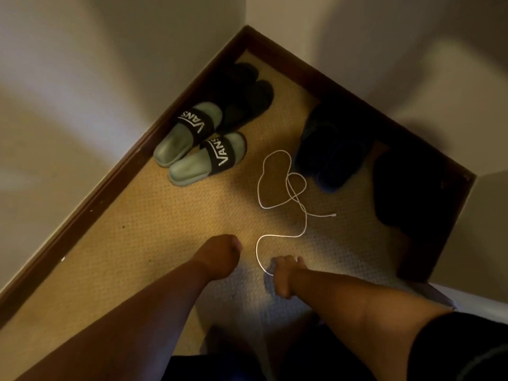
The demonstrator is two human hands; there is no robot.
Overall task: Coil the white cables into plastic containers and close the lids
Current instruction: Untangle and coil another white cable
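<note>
Head view puts the cable (305, 224) on the carpet (137, 229) ahead of me. Its near end is at my right hand (286, 274), whose fingers are curled in and pinching that end. From the hand the cable bows out toward 11 o'clock and swings back. It then runs on toward 12 o'clock into two slack loops, with the free plug (333, 215) lying off at 1 o'clock. Its length therefore stretches away from me, and the right hand is the one on it. My left hand (224, 253) hangs near, at 10 o'clock from the right, fingers curled under and holding nothing I can see. I judge the coiling barely begun. No container shows.
</note>
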